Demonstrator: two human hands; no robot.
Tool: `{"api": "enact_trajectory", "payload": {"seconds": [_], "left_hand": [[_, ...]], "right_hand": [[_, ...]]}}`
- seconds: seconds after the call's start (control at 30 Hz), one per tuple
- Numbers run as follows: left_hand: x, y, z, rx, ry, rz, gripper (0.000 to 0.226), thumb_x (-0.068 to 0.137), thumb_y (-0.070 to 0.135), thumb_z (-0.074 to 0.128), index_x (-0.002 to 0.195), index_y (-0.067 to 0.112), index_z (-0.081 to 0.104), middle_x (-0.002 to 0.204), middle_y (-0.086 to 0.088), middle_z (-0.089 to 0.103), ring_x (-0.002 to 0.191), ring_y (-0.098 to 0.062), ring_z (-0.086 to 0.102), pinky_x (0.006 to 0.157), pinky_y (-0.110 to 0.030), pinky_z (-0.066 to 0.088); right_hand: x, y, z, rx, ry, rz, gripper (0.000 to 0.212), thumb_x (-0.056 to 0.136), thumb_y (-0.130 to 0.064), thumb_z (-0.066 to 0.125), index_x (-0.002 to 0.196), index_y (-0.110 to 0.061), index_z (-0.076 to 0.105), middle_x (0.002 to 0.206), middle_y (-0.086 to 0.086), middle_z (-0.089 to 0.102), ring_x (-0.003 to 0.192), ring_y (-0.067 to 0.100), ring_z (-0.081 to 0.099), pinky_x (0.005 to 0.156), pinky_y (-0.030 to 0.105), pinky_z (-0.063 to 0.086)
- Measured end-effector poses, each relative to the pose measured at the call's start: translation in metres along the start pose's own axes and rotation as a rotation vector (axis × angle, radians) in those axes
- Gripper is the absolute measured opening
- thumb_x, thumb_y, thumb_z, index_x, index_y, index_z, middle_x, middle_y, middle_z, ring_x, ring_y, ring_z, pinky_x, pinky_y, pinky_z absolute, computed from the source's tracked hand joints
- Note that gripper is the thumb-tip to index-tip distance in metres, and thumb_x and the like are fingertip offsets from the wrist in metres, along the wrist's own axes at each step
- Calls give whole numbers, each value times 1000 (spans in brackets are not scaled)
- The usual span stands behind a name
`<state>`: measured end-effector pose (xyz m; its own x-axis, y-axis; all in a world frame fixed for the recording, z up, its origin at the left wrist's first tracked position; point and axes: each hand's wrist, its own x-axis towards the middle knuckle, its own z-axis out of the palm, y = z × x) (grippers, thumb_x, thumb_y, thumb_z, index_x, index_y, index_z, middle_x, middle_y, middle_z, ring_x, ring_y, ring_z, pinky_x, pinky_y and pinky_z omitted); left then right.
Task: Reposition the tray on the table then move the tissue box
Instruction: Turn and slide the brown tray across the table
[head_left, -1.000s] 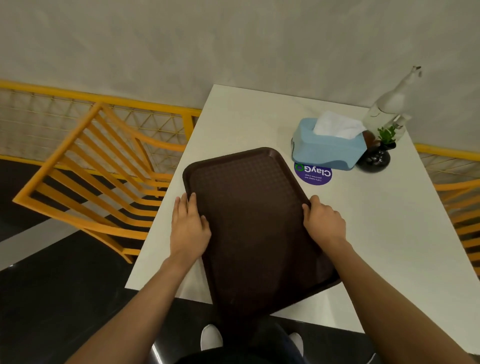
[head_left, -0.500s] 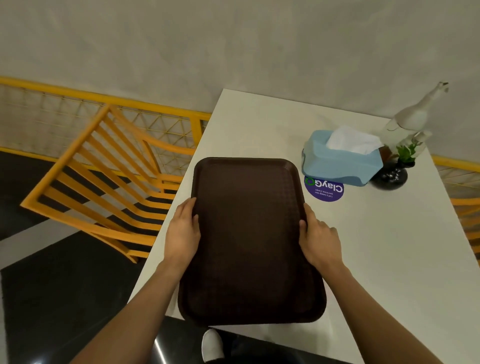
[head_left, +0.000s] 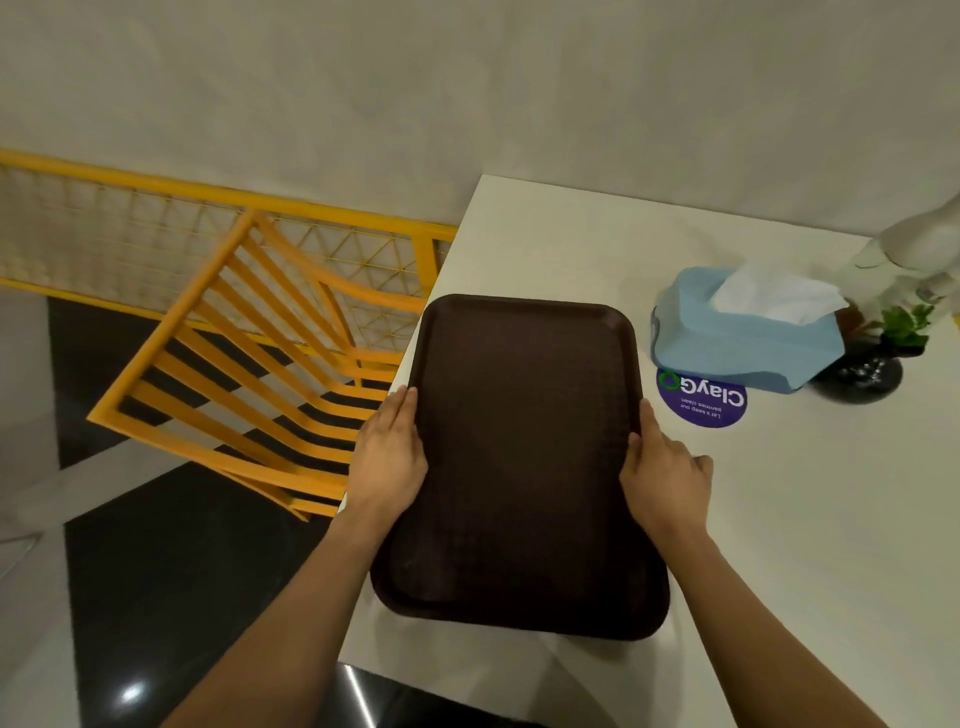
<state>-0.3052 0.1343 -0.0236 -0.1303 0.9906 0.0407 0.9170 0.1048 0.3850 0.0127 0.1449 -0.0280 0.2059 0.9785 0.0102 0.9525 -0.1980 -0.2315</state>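
Note:
A dark brown rectangular tray (head_left: 524, 457) lies flat on the white table (head_left: 810, 545), long side running away from me, along the table's left edge. My left hand (head_left: 389, 457) grips the tray's left rim and my right hand (head_left: 662, 475) grips its right rim, both about halfway along. A light blue tissue box (head_left: 737, 348) with a white tissue sticking out stands just right of the tray's far corner, a small gap apart.
A round purple sticker (head_left: 701, 400) lies on the table in front of the tissue box. A small potted plant in a black pot (head_left: 872, 364) and a white bottle (head_left: 914, 260) stand at the far right. An orange slatted chair (head_left: 249, 374) is beside the table's left edge.
The tray has turned from a slanted position, overhanging the near edge, to square with the table and fully on it, a bit farther in. Both hands stayed on its side rims.

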Motion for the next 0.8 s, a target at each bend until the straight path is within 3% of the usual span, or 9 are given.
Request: {"api": "enact_trajectory", "payload": {"seconds": [0.33, 0.67, 0.8], "left_hand": [[53, -20, -7, -5, -81, 150, 54, 105, 17, 39, 158, 10, 29, 162, -9, 34, 148, -23, 32, 120, -42, 28], [72, -22, -11, -139, -98, 157, 55, 103, 15, 42, 157, 9, 31, 157, -11, 42, 139, -30, 45, 113, -44, 39], [70, -25, -8, -187, -90, 151, 54, 104, 15, 43, 157, 10, 32, 155, -11, 44, 138, -30, 46, 113, -41, 41]], "right_hand": [[-8, -26, 1, 39, 63, 109, 49, 105, -26, 33, 154, -19, 32, 84, 12, 69, 80, 33, 64, 88, 50, 42], [9, -37, -5, 66, -52, 169, 50, 108, -34, 26, 157, -27, 22, 112, 18, 69, 98, 40, 65, 98, 56, 43], [10, -36, -8, 59, -77, 166, 50, 108, -36, 25, 157, -28, 21, 114, 17, 68, 99, 38, 65, 99, 56, 45]]}}
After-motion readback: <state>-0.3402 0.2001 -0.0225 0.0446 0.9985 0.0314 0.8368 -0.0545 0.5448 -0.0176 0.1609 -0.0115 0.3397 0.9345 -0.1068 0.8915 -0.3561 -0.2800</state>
